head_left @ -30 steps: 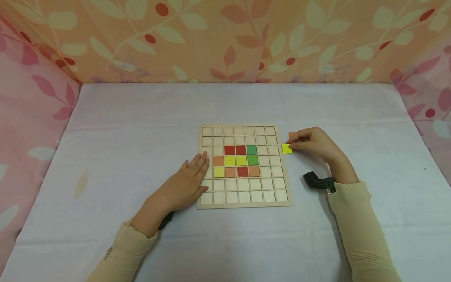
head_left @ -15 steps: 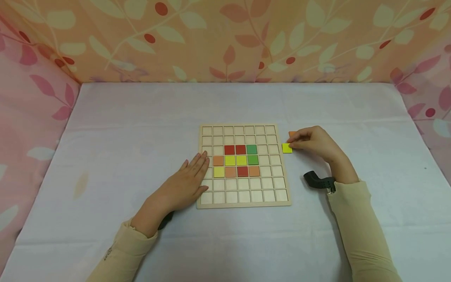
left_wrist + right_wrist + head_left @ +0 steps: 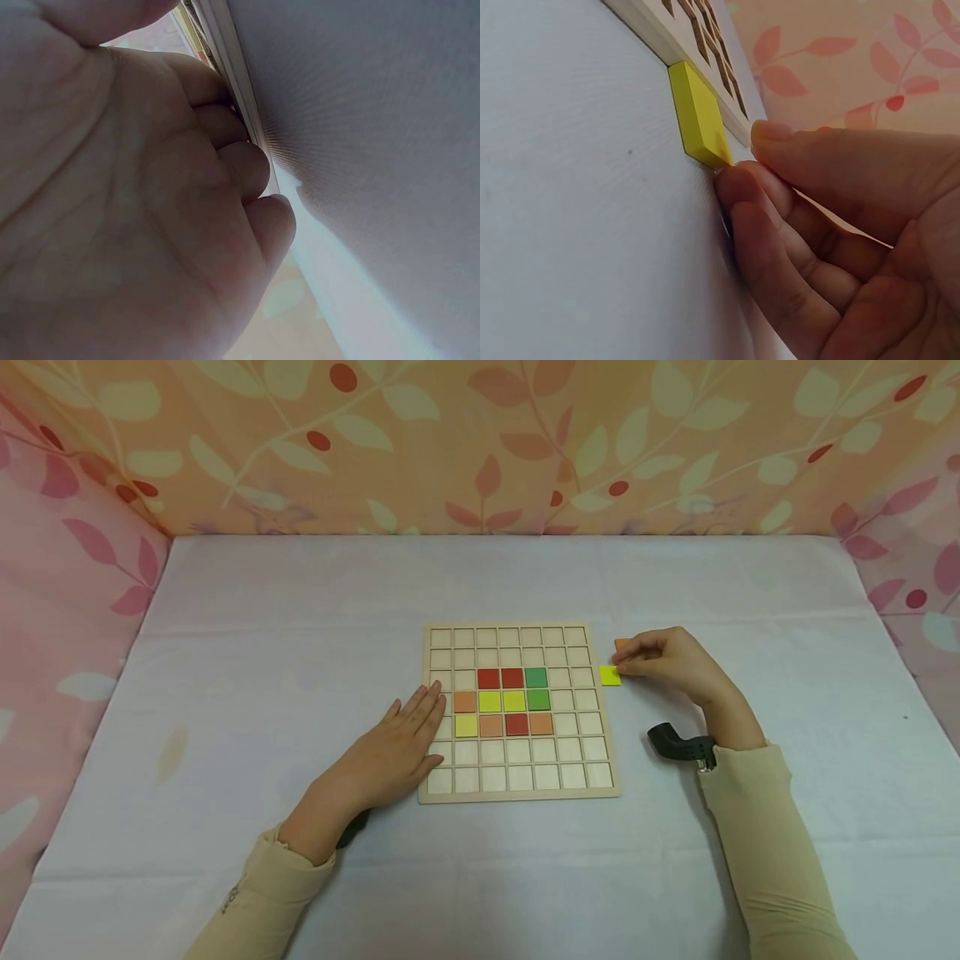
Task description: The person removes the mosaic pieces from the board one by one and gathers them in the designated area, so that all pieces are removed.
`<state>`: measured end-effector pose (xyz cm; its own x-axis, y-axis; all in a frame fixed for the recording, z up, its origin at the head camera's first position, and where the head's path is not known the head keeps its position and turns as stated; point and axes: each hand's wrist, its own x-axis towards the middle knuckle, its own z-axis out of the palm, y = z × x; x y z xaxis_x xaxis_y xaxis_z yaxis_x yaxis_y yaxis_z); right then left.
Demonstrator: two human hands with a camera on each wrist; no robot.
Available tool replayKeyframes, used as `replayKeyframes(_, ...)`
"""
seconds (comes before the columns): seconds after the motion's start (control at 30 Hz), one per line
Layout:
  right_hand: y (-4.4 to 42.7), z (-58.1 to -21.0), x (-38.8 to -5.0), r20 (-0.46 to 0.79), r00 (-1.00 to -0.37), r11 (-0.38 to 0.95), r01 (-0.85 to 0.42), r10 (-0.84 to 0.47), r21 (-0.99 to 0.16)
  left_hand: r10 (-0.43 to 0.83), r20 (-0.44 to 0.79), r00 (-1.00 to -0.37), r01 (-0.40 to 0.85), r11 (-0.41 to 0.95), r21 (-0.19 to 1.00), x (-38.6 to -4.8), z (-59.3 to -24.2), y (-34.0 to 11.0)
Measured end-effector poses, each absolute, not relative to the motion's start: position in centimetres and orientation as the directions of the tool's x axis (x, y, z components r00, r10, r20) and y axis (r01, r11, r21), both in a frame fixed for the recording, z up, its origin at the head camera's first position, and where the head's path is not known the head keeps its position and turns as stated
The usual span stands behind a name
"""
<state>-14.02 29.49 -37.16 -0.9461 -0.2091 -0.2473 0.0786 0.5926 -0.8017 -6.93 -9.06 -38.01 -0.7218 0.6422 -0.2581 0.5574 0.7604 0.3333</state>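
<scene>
A square wooden grid board (image 3: 517, 795) lies on the cloth, with several red, green, yellow and orange tiles in its middle cells. My left hand (image 3: 396, 753) rests along the board's left edge, fingers straight and over its rim. In the left wrist view, the fingertips of that left hand (image 3: 187, 172) meet the board edge (image 3: 247, 105). Just off the board's right side is a loose yellow tile (image 3: 610, 676), its near end at the curled fingertips of my right hand (image 3: 678, 667). The right wrist view shows this yellow tile (image 3: 697, 112) close against the board's side.
A loose orange tile (image 3: 622, 645) is partly hidden behind the right fingers. White cloth (image 3: 262, 693) covers the table, with patterned fabric (image 3: 487, 443) standing at the back and both sides. A black wrist device (image 3: 678, 745) projects from the right cuff.
Almost nothing differs. The yellow tile has shifted very slightly left at the right fingertips; the left hand and the board stay put.
</scene>
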Motion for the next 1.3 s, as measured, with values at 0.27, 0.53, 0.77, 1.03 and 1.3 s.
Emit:
replayKeyframes(0.27,29.4,-36.7,-14.2,-0.252,-0.943,0.593,0.078,-0.216,-0.801,0.641,-0.255,-0.724,0.559,0.762,0.327,-6.9,-37.7,-9.2)
replayKeyframes(0.53,29.3,-36.6,-14.4,-0.238,-0.946,0.582,0.068,-0.221,-0.81,0.637,-0.256,-0.727,0.558,0.765,0.321,-7.0,-37.7,-9.3)
replayKeyframes(0.77,29.4,-36.6,-14.2,-0.24,-0.95,0.576,0.084,-0.201,-0.813,0.645,-0.263,-0.718,0.559,0.759,0.333,-7.0,-38.1,-9.1)
replayKeyframes(1.03,28.4,-36.6,-14.2,-0.22,-0.949,0.55,0.062,-0.226,-0.833,0.644,-0.268,-0.716,0.562,0.76,0.326,-7.0,-38.3,-9.0)
replayKeyframes(1.3,25.9,-36.1,-14.5,-0.214,-0.926,0.524,0.021,-0.31,-0.851,0.64,-0.266,-0.721,0.554,0.763,0.334,-6.8,-38.1,-9.1)
